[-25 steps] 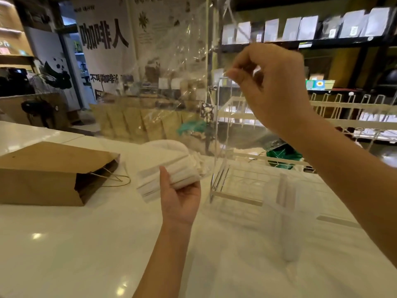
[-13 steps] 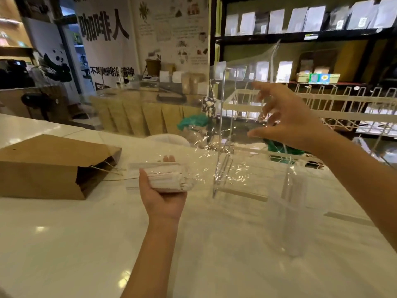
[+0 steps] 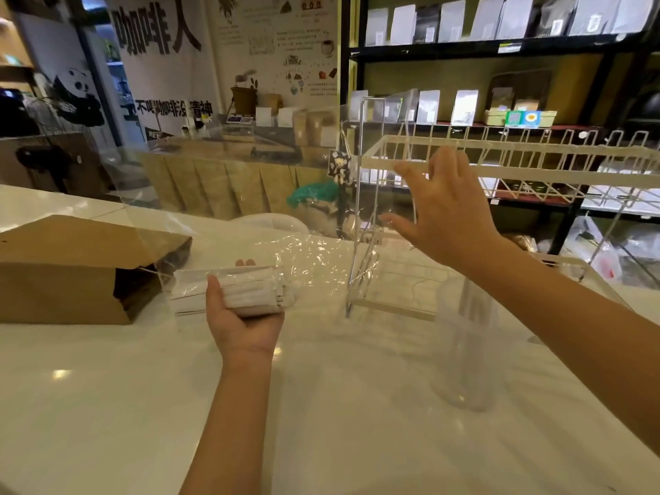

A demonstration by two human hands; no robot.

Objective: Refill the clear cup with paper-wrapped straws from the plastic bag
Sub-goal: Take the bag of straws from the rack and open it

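Note:
My left hand (image 3: 243,316) is palm-up over the white counter, gripping a bundle of white paper-wrapped straws (image 3: 246,291) that lies sideways inside the clear plastic bag (image 3: 321,262). The bag's crinkled film spreads to the right toward the wire rack. My right hand (image 3: 446,212) hovers above and right of the bundle with fingers spread, holding nothing that I can see. The clear cup (image 3: 464,348) stands upright on the counter at the right, below my right forearm, with a few straws in it.
A brown paper bag (image 3: 71,269) lies on its side at the left, its opening facing the straws. A white wire rack (image 3: 393,280) stands behind the cup. Shelves of pouches fill the background beyond the white counter (image 3: 321,423).
My right hand let go of the bag's top, dropped lower and opened its fingers. The bag collapsed from held upright to lying over my left hand, which turned the bundle sideways.

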